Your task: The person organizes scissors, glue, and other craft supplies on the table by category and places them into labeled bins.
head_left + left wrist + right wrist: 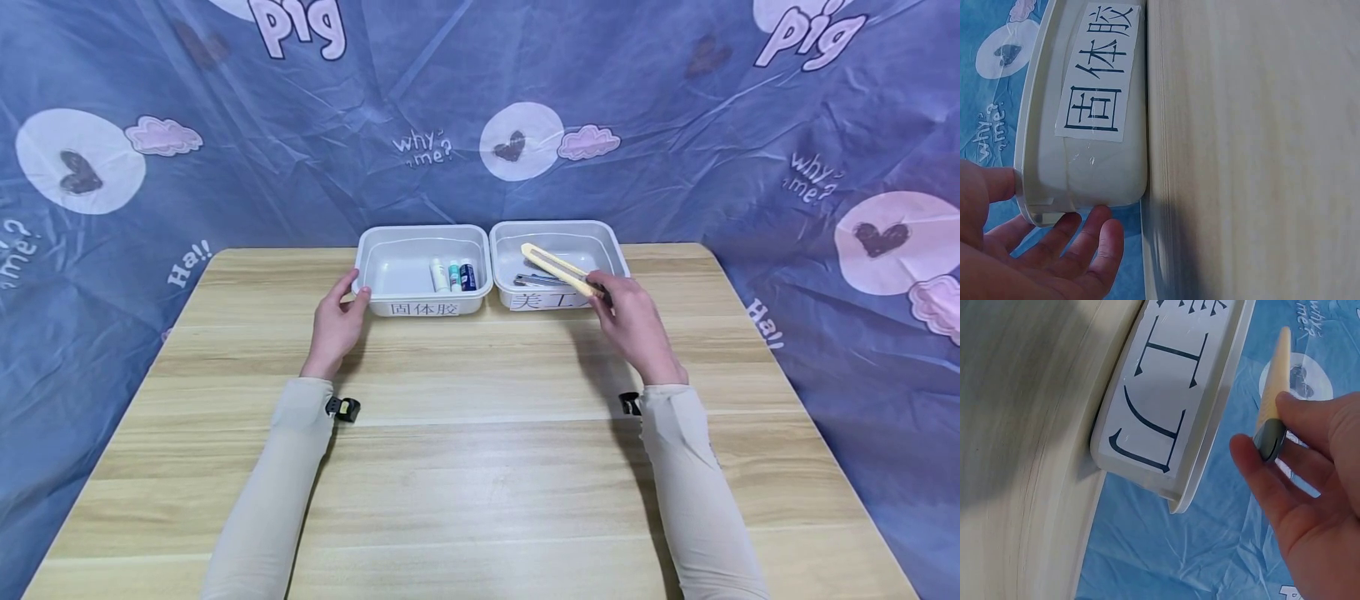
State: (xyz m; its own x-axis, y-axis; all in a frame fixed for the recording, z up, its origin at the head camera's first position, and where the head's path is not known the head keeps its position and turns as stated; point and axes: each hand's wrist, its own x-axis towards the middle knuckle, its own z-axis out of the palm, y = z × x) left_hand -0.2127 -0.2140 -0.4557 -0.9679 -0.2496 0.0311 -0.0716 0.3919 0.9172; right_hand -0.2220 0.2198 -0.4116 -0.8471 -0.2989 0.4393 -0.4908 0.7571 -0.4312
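My right hand [637, 325] pinches a pale yellow utility knife [558, 268] by its dark end, between thumb and fingers. The knife is tilted over the right white bin [615, 250], its far end pointing up and left. Inside that bin lie metallic and dark cutter knives [536, 280]. My left hand [337, 323] holds the front left corner of the left white bin [390, 232]. In the left wrist view its thumb [999, 184] rests at the rim, with curled fingers against the end wall. Several glue sticks [453, 275] stand or lie at that bin's right side.
The two bins sit side by side at the far edge of a wooden table [480, 467]. Paper labels with black characters are on their fronts, such as the left label [1099, 72]. A blue printed cloth [450, 83] hangs behind the table.
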